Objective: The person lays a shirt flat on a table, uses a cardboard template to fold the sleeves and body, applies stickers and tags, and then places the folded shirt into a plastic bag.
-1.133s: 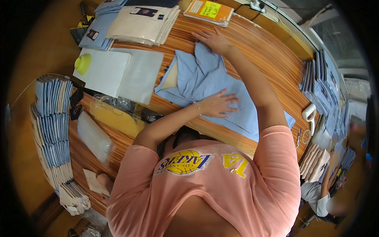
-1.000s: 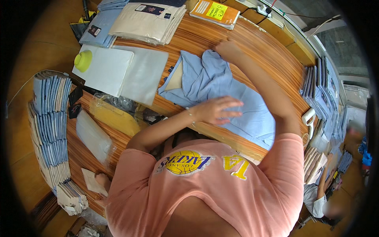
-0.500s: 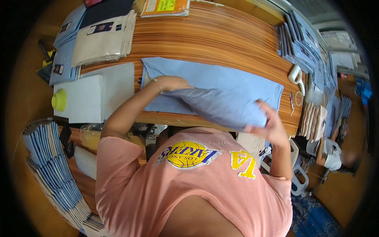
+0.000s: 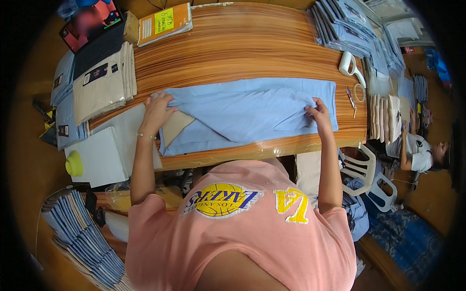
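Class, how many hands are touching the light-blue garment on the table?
2. The left hand is at the left end of the light-blue garment; the right hand is near its right end. Neither is hidden.

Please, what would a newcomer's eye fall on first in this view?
Probably the light-blue cloth across the wooden table, with the left hand at its left end and the right hand near its right end. Next might come the orange notebook at the table's far left, and the lime-green round object on white sheets at left.
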### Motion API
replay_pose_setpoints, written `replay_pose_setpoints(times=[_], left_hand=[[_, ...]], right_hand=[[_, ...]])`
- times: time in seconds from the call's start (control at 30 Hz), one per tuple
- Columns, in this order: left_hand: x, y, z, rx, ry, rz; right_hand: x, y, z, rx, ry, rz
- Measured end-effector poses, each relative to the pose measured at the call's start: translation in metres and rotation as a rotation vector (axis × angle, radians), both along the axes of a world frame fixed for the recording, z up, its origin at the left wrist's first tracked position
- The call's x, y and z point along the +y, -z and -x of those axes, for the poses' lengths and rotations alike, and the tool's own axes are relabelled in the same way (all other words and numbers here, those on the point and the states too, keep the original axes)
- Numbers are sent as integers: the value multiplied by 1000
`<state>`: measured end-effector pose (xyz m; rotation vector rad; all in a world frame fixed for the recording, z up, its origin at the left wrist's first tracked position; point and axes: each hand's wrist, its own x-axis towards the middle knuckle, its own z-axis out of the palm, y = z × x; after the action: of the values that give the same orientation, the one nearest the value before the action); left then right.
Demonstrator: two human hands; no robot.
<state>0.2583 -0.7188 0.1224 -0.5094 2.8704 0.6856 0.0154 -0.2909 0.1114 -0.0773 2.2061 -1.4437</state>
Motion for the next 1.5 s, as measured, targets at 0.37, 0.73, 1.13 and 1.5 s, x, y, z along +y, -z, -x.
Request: replay_pose_setpoints(times=[0.37, 0.73, 1.13, 1.5], left_hand=[[28, -6, -6, 292, -194, 391], [277, 34, 161, 468, 366, 62], [291, 37, 163, 350, 369, 297], [318, 47, 156, 410, -519, -1256]], right_hand=[[31, 31, 34, 388, 38, -237], [85, 38, 72, 476, -7, -649], [114, 18, 89, -305, -276, 365], [66, 2, 84, -172, -601, 186]])
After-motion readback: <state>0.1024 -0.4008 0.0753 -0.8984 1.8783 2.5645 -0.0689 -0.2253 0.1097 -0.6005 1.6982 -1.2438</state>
